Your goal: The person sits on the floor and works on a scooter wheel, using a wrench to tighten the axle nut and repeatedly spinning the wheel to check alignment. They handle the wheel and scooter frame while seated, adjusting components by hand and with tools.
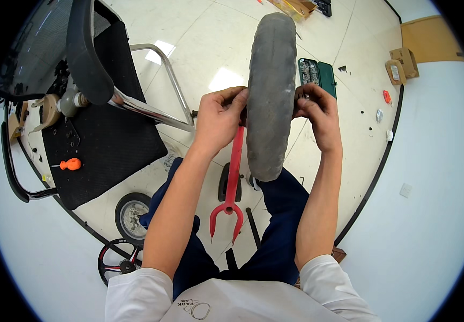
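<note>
A wheel with a worn grey tyre (pixel 271 96) stands upright in front of me, seen edge-on between my hands. My left hand (pixel 218 115) is closed at its left side by the hub, with thumb and index finger pinched and their tips partly hidden by the tyre. At the right side my right hand (pixel 318 115) has its fingers bent in a pinch near the hub, around a small dark part I cannot make out. A red forked frame piece (pixel 233 180) runs from beneath my left hand toward me, its two prongs at the near end.
To the left, a black chair (pixel 108 139) holds an orange screwdriver (pixel 71 164) and loose parts. A second wheel (pixel 133 217) and a black spoked wheel (pixel 119 263) stand near my left leg. A green case (pixel 325 78) of small hardware lies beyond my right hand; cardboard boxes (pixel 403 63) sit by the wall.
</note>
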Action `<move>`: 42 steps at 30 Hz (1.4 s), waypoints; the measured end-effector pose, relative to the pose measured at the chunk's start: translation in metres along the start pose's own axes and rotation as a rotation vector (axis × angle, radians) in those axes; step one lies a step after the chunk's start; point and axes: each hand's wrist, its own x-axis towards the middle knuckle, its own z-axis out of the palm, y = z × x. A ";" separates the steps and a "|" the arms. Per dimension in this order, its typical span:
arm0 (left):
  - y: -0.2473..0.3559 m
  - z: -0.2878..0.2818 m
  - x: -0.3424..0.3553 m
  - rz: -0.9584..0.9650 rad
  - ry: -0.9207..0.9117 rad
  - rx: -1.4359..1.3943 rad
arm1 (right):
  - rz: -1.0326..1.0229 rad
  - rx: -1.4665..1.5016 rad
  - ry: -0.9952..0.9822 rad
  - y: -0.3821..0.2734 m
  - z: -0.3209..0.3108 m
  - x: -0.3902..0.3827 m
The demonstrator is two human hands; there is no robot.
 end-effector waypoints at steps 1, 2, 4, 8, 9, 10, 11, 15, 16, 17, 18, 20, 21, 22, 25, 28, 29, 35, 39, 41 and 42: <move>0.003 0.000 0.000 -0.006 0.011 0.004 | -0.050 -0.013 0.008 -0.001 0.003 -0.001; 0.006 -0.001 0.001 -0.012 0.023 0.008 | -0.064 -0.003 0.009 -0.001 0.005 -0.002; 0.008 -0.003 0.000 0.023 0.046 -0.005 | -0.090 0.017 0.011 -0.003 0.008 -0.003; 0.008 -0.004 0.002 0.060 0.047 -0.090 | -0.016 -0.099 0.030 -0.001 0.008 -0.002; 0.007 -0.005 0.003 0.062 0.046 -0.094 | -0.082 -0.153 0.058 0.003 0.009 -0.003; 0.008 -0.006 0.003 0.084 0.046 -0.087 | -0.046 -0.145 0.072 0.003 0.011 -0.004; 0.009 -0.007 0.003 0.106 0.044 -0.081 | -0.009 -0.138 0.089 0.001 0.013 -0.006; 0.012 -0.010 0.002 0.228 0.084 0.006 | 0.098 -0.131 0.055 0.009 0.007 -0.007; 0.013 -0.011 0.002 0.270 0.107 0.047 | 0.115 -0.109 0.049 0.012 0.008 -0.008; 0.012 -0.014 0.003 0.322 0.101 0.117 | 0.132 -0.084 0.042 0.015 0.009 -0.008; 0.011 -0.018 0.004 0.374 0.094 0.186 | 0.151 -0.028 0.047 0.019 0.011 -0.009; 0.014 -0.024 0.004 0.443 0.083 0.323 | 0.208 0.062 0.001 0.029 0.010 -0.010; 0.021 -0.025 0.002 0.461 0.077 0.390 | 0.243 0.095 -0.051 0.037 0.002 -0.009; 0.025 -0.025 0.000 0.480 0.072 0.457 | 0.279 0.128 -0.103 0.046 -0.006 -0.008; 0.026 -0.029 0.000 0.545 0.059 0.466 | 0.372 0.145 -0.124 0.056 -0.006 -0.009; 0.026 -0.034 0.000 0.554 0.063 0.493 | 0.361 0.170 -0.093 0.053 0.006 -0.014; 0.027 -0.034 -0.001 0.551 0.060 0.491 | 0.363 0.196 -0.103 0.064 0.004 -0.014; 0.025 -0.031 0.004 0.519 0.068 0.443 | 0.411 0.295 -0.058 0.134 -0.013 0.002; 0.017 -0.043 0.007 0.398 0.125 0.365 | 0.287 0.125 -0.071 0.032 0.035 -0.009; 0.017 -0.041 0.008 0.359 0.121 0.311 | 0.240 0.114 -0.132 0.008 0.042 -0.005; 0.019 -0.039 0.007 0.367 0.117 0.278 | 0.235 0.120 -0.128 0.008 0.042 -0.004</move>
